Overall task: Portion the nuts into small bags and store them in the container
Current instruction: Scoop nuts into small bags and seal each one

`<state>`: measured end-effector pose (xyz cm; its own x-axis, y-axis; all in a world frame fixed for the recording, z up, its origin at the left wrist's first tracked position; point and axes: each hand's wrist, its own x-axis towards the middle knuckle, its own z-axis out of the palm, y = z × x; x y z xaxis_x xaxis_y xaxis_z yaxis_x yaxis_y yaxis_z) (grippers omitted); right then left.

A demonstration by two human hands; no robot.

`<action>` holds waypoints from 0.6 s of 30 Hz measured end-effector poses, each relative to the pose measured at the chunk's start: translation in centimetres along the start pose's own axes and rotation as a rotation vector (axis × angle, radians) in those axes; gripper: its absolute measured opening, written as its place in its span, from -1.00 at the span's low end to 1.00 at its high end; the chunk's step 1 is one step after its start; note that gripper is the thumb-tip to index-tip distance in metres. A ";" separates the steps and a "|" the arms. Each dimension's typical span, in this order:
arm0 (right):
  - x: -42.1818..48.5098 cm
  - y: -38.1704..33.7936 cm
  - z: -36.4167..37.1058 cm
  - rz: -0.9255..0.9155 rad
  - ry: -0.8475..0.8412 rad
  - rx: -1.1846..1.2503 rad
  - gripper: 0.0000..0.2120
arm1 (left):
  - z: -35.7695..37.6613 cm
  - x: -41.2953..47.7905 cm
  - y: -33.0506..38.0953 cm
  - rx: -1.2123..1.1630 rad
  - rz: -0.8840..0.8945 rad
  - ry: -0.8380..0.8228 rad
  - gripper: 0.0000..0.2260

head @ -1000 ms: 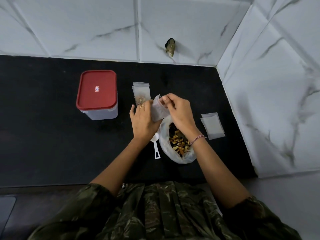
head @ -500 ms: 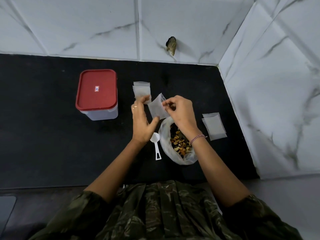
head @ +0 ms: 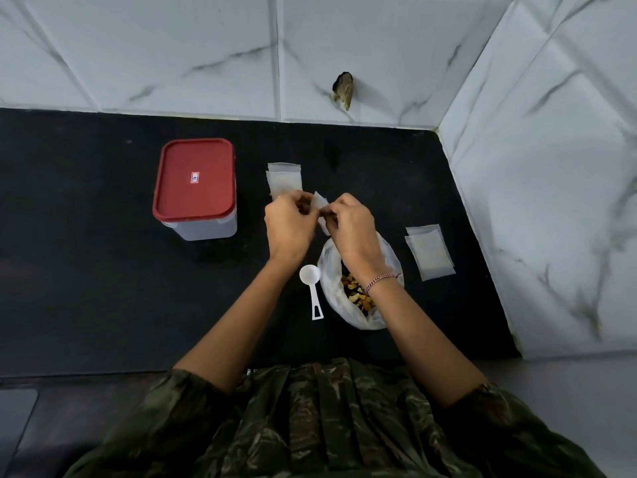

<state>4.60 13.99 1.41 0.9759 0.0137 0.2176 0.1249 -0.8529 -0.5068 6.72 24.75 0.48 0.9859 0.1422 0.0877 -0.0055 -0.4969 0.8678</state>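
Half a second ago the left hand (head: 289, 224) was spread open with its palm toward a small bag (head: 320, 203) that the right hand (head: 350, 224) pinched alone; now both hands have closed in on it, thumbs and fingertips of each pinching the bag's upper edge, so that little more than one pale corner shows between them. Whether the bag holds nuts yet, or whether its mouth is being pulled open or pressed shut, cannot be told, as the fingers hide it. My judgement is that this is work on the seal, with a scoop or a closing press to follow. Taking the big bag of nuts (head: 358, 291) as the landmark: the held bag hangs just beyond its far rim, above the black worktop (head: 86, 288); the white scoop (head: 312, 288) lies idle just to its left, bowl away from the person; a flat stack of empty bags (head: 429, 251) lies close on its right; two more small bags (head: 284, 179) lie beyond it, past the hands; and the container (head: 196, 188) stands well to its left, red lid on. So nothing is being stored yet, and the lid must come off first.
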 end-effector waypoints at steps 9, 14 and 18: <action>0.3 -0.1 -0.1 -0.033 -0.131 -0.367 -0.75 | -0.5 -0.6 0.9 0.347 0.266 -0.028 -0.76; 0.7 0.1 -0.9 0.021 -0.177 -0.183 -0.75 | -1.7 -0.3 -2.4 0.085 0.476 -0.205 -0.37; 1.3 -0.5 -1.2 0.012 -0.330 -0.066 -0.71 | -1.8 -1.1 -5.6 0.092 0.470 -0.272 -0.15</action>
<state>5.59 13.78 2.97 0.9837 0.1629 -0.0755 0.1122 -0.8858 -0.4502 5.32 28.93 -3.62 0.8887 -0.3332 0.3149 -0.4526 -0.5285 0.7182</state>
